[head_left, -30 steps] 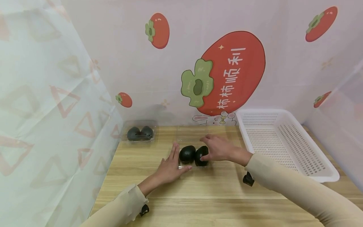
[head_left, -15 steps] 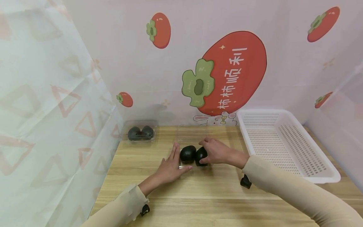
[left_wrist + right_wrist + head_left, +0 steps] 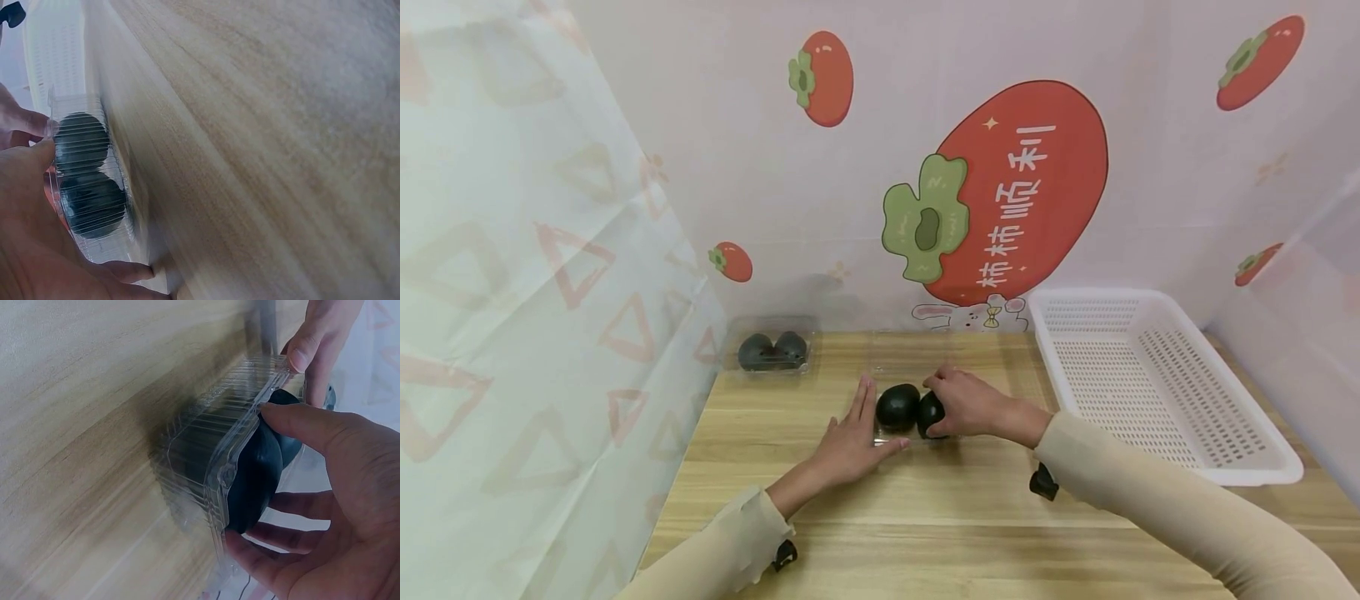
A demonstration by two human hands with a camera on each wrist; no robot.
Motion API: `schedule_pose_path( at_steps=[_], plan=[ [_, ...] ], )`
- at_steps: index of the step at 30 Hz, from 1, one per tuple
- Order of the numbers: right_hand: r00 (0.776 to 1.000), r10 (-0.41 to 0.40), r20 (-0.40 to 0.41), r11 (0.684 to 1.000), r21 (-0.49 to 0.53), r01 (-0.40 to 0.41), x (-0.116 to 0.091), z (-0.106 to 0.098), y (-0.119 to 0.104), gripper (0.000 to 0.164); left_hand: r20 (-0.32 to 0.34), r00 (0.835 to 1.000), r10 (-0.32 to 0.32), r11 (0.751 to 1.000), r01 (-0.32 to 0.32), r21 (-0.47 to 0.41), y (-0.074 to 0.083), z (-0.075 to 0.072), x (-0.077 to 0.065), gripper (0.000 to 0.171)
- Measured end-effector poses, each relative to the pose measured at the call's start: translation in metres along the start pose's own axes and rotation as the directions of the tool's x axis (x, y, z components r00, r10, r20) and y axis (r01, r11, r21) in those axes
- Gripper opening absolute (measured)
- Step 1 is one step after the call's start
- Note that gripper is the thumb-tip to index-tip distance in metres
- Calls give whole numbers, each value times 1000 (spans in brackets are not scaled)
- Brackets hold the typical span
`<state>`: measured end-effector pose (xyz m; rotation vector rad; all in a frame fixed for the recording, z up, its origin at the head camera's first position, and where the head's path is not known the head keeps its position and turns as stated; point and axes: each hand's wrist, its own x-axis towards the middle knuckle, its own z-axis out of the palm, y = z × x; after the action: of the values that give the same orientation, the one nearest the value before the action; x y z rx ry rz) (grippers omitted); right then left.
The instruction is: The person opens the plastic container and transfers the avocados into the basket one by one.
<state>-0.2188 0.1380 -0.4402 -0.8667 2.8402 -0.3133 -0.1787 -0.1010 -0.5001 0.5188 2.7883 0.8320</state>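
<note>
Two dark green avocados sit side by side in a clear plastic clamshell box (image 3: 228,403), its lid (image 3: 901,360) lying open behind. My right hand (image 3: 973,406) grips the right avocado (image 3: 253,478), thumb on the near side and curled fingers on the far side, down in the box's mouth. My left hand (image 3: 846,446) rests against the box's left end with straight fingers, its thumb along the front rim. Beside that hand lies the left avocado (image 3: 897,408). In the left wrist view both avocados show through the ribbed wall.
At the back left stands another clear box (image 3: 808,367) with two avocados (image 3: 789,350) inside. A white perforated plastic basket (image 3: 1247,475) is at the right. Patterned cloth walls (image 3: 737,167) enclose the wooden table (image 3: 925,533) at the back and sides.
My right hand has shifted slightly left and nearer, with the right avocado closer under its fingers. The left hand stays against the box.
</note>
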Motion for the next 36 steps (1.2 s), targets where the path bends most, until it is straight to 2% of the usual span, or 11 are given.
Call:
schedule_pose_path(
  at_steps=[29,36],
  plan=[
    [996,50,72,997,61,-54,11,7,-6,63,5,1000,2,1000,-1,-18,-2,2,0,110],
    [991,103,80,989,101,-111,16,11,-5,61,6,1000,1,1000,-1,-12,-1,1,0,109]
  ],
)
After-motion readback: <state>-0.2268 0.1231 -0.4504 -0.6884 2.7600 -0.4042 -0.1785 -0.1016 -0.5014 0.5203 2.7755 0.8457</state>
